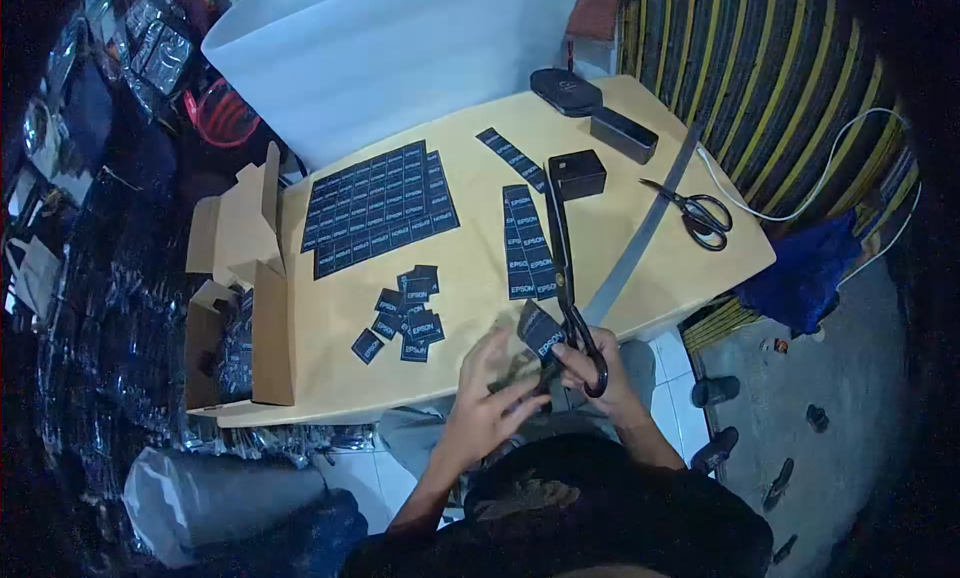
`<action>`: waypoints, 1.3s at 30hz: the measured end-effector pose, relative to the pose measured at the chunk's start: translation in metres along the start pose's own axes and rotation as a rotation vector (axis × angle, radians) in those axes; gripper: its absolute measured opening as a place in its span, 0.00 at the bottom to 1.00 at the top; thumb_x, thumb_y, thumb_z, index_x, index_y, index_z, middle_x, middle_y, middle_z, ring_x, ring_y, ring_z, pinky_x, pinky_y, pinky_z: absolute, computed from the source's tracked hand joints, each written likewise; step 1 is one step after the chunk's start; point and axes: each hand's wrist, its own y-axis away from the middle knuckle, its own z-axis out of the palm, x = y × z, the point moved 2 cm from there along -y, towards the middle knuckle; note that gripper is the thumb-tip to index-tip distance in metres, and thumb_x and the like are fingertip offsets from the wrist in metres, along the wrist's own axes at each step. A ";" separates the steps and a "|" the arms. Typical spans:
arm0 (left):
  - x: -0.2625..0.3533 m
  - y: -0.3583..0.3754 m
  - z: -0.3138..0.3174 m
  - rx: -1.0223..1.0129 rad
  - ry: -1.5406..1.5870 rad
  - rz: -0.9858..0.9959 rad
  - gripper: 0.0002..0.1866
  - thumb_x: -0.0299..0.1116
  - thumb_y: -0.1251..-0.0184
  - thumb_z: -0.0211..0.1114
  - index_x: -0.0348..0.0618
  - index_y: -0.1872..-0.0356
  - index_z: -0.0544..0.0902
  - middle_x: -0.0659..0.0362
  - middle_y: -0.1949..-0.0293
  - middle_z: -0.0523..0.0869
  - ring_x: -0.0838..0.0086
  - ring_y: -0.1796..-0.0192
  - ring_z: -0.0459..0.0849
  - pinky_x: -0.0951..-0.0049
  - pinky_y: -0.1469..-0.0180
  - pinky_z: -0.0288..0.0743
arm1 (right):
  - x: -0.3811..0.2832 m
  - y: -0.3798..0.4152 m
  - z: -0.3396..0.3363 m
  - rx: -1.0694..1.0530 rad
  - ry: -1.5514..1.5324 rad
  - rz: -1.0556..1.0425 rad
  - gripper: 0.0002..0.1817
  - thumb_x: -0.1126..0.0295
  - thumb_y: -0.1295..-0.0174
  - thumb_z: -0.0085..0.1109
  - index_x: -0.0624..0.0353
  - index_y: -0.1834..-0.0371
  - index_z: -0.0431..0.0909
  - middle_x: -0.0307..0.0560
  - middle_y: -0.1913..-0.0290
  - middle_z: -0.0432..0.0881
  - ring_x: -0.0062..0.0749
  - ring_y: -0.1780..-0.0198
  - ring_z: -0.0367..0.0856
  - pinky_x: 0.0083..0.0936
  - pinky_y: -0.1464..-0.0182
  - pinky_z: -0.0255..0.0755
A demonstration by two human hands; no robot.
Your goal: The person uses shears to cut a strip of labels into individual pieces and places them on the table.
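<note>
My right hand (pixel 603 376) is wrapped round the black handles of large scissors (pixel 562 263), whose long blades point away across the table. A dark strip of EPSON labels (pixel 541 330) is pinched by the thumb of that same hand, beside the handles. To its left, my left hand (pixel 487 406) has its fingers stretched and apart, close to the lower end of the strip. Ahead lie two longer EPSON label strips (pixel 528 243). Small cut EPSON labels (pixel 388 326) are scattered in a loose heap left of my hands.
Uncut label sheets (pixel 375 203) lie at the back left. A cardboard box (pixel 272 343) stands at the left edge. On the right are a metal ruler (pixel 640 233), smaller scissors (pixel 703 218), a black box (pixel 578 175), a dark case (pixel 623 134) and a black pouch (pixel 566 91).
</note>
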 end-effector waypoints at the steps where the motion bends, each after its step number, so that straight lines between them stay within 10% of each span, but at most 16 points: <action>1: 0.003 -0.001 -0.005 0.022 0.074 -0.070 0.15 0.33 0.50 0.70 0.44 0.59 0.84 0.47 0.42 0.70 0.51 0.38 0.67 0.60 0.38 0.62 | -0.001 0.001 0.001 0.003 0.001 0.003 0.06 0.74 0.40 0.58 0.62 0.73 0.73 0.31 0.82 0.68 0.10 0.85 0.60 0.13 0.84 0.52; 5: -0.019 -0.009 0.005 0.017 0.880 -0.232 0.19 0.28 0.39 0.57 0.36 0.46 0.75 0.46 0.40 0.69 0.58 0.35 0.64 0.62 0.36 0.57 | -0.010 0.005 0.011 -0.094 0.079 -0.012 0.07 0.74 0.41 0.58 0.62 0.75 0.72 0.31 0.84 0.69 0.11 0.84 0.63 0.13 0.83 0.54; 17: -0.009 0.001 -0.005 -0.009 0.942 -0.384 0.19 0.27 0.31 0.46 0.37 0.40 0.69 0.51 0.43 0.71 0.69 0.37 0.66 0.70 0.36 0.56 | -0.016 0.004 0.016 -0.071 0.384 -0.247 0.07 0.74 0.45 0.61 0.62 0.77 0.73 0.34 0.83 0.72 0.12 0.82 0.67 0.13 0.81 0.59; 19: -0.004 -0.010 -0.009 0.023 0.819 -0.362 0.17 0.26 0.31 0.48 0.35 0.43 0.72 0.54 0.48 0.76 0.77 0.51 0.75 0.77 0.47 0.66 | -0.019 0.007 0.022 -0.115 0.383 -0.173 0.12 0.74 0.44 0.60 0.58 0.81 0.67 0.27 0.81 0.65 0.10 0.78 0.61 0.13 0.77 0.53; 22: -0.012 -0.018 -0.008 0.273 0.668 -0.442 0.12 0.26 0.35 0.58 0.36 0.52 0.79 0.69 0.73 0.77 0.93 0.77 0.64 0.90 0.75 0.55 | -0.018 0.014 0.020 -0.155 0.360 -0.171 0.09 0.71 0.49 0.66 0.61 0.75 0.74 0.27 0.80 0.66 0.11 0.77 0.62 0.13 0.76 0.55; 28: -0.012 -0.034 -0.042 0.304 0.417 -0.286 0.20 0.22 0.53 0.73 0.41 0.54 0.82 0.71 0.79 0.70 0.90 0.77 0.63 0.86 0.76 0.56 | -0.029 0.034 -0.014 -0.311 0.404 -0.074 0.41 0.41 0.67 0.73 0.63 0.58 0.70 0.31 0.73 0.64 0.17 0.70 0.62 0.17 0.67 0.56; 39: -0.005 -0.057 -0.090 -0.090 0.377 -0.105 0.26 0.26 0.58 0.75 0.47 0.51 0.82 0.66 0.78 0.77 0.87 0.78 0.70 0.84 0.75 0.62 | -0.107 0.043 -0.048 -0.642 0.963 0.105 0.33 0.46 0.66 0.73 0.65 0.65 0.76 0.36 0.78 0.72 0.23 0.77 0.70 0.22 0.74 0.63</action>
